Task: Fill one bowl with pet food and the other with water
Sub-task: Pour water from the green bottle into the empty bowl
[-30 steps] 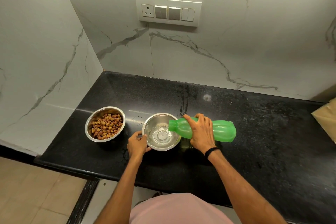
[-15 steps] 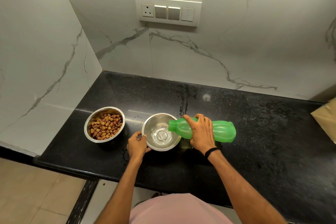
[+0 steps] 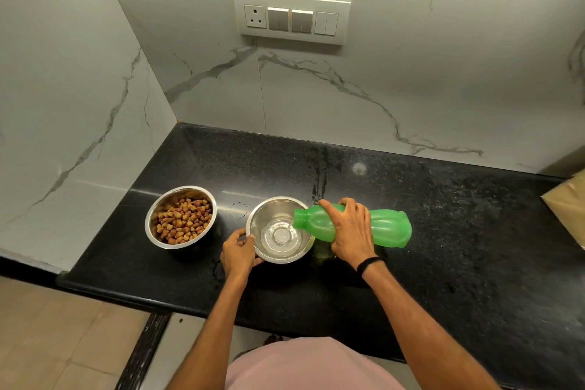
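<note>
Two steel bowls stand on the black counter [image 3: 443, 231]. The left bowl [image 3: 152, 225] holds brown pet food [image 3: 183, 220]. The right bowl [image 3: 269, 255] has clear water pooling in its bottom. My right hand [image 3: 349, 229] grips a green plastic bottle [image 3: 386, 228] lying almost level, its open mouth over the right bowl's rim. My left hand [image 3: 239, 252] holds the near left rim of that bowl.
White marble walls close the counter at the left and back, with a switch panel [image 3: 291, 17] on the back wall. A brown paper bag [image 3: 569, 209] shows at the right edge. The counter's front edge runs just below the bowls.
Hands, bottle and bowls stay nearly where they were; the water in the right bowl looks slightly higher.
</note>
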